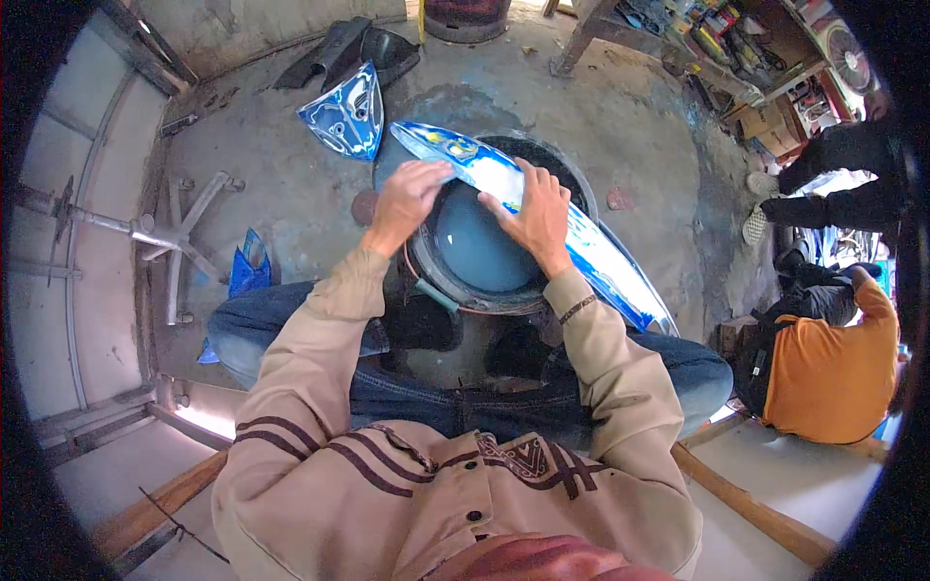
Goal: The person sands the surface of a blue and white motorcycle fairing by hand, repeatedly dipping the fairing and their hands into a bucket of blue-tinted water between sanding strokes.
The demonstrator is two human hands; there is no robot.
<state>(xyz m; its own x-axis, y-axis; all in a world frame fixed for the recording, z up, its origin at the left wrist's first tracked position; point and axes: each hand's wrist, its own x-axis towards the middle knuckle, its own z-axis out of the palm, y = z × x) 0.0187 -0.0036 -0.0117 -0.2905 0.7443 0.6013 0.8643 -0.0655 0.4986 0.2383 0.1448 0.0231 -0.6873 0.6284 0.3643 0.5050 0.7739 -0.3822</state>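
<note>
Head view, looking down at a person seated over a round basin point(480, 254) filled with bluish water, set on a stained concrete floor point(630, 126). A long, glossy blue-and-white panel point(591, 254), curved like a vehicle body cover, lies across the basin rim, running from 11 o'clock to 4 o'clock of the basin. The left hand point(405, 198) rests on the panel's upper end at 10 o'clock of the basin, fingers curled over its edge; whether it clasps the panel or only presses on it cannot be told. The right hand point(535, 215) lies flat on the panel at about 1 o'clock of the basin, fingers spread and pressing down, with no closed grasp. Both forearms wear tan sleeves point(620, 358) with dark stripes.

A second blue panel point(347, 116), smaller and triangular, lies on the floor at 11 o'clock, well apart from the basin. A grey metal frame point(179, 232) lies at 9 o'clock. At 3 o'clock another person in an orange shirt point(833, 373) crouches.
</note>
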